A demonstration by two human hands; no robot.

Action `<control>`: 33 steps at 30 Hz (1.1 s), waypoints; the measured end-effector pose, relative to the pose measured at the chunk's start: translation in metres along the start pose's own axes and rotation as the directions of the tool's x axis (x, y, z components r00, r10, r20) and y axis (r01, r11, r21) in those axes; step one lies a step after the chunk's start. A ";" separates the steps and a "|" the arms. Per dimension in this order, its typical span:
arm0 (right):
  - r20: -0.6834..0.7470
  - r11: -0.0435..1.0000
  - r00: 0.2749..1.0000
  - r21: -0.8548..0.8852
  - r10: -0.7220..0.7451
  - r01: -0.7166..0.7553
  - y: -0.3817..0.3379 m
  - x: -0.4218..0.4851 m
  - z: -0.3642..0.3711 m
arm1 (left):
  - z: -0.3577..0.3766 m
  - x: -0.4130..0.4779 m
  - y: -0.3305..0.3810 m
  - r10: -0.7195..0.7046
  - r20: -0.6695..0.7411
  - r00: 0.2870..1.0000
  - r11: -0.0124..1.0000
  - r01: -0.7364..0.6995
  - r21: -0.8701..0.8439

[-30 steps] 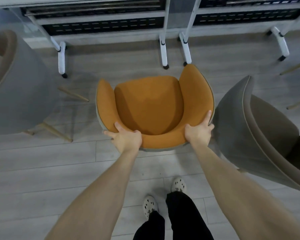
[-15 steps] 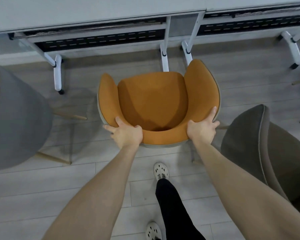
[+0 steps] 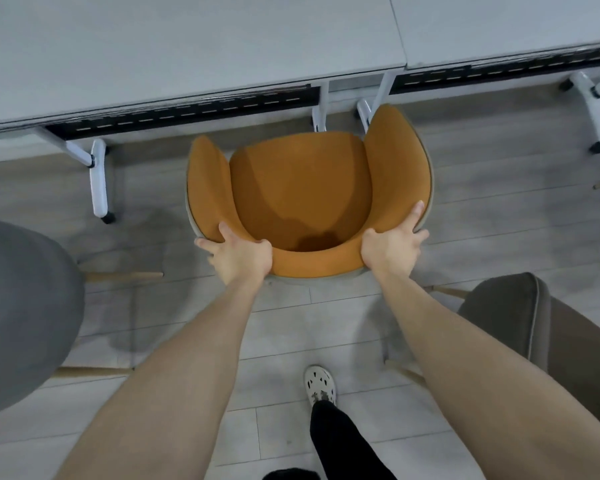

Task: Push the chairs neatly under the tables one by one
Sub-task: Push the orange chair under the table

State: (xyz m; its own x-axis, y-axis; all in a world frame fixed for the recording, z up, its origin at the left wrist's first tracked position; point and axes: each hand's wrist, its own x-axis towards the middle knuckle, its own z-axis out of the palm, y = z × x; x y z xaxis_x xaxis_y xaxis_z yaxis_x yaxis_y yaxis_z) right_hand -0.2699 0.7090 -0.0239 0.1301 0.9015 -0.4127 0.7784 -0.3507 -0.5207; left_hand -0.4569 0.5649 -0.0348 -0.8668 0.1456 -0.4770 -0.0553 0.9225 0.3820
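An orange upholstered tub chair (image 3: pixel 302 188) stands in front of me, its open front facing two grey tables. My left hand (image 3: pixel 238 254) grips the left part of its curved backrest, and my right hand (image 3: pixel 394 247) grips the right part, thumb lying up along the rim. The chair's front sits close to the white legs where the left table (image 3: pixel 174 57) meets the right table (image 3: pixel 506 26). Its right arm tip touches or overlaps the table edge.
A grey chair back (image 3: pixel 25 313) stands close on my left, and a brown-grey chair (image 3: pixel 541 327) close on my right. White table feet with castors (image 3: pixel 99 183) rest on the pale plank floor. My foot in a white shoe (image 3: pixel 321 384) is stepped forward behind the orange chair.
The orange chair has slid forward toward the tables with both hands holding its backrest. I have stepped forward, and the table tops now fill the upper view.
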 end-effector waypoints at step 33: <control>0.246 0.892 0.908 -0.225 -0.338 0.393 0.025 -0.089 0.072 | -0.106 0.031 -0.136 0.400 0.258 0.879 0.888 -0.441 0.127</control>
State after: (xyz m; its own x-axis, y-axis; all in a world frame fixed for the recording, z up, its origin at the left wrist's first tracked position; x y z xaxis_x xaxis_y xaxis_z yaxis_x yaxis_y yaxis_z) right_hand -0.3068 0.6017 -0.0541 -0.2961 0.8753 -0.3824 0.8833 0.0986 -0.4583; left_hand -0.5285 0.4064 -0.0177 -0.6564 0.5892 -0.4712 0.3959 0.8007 0.4496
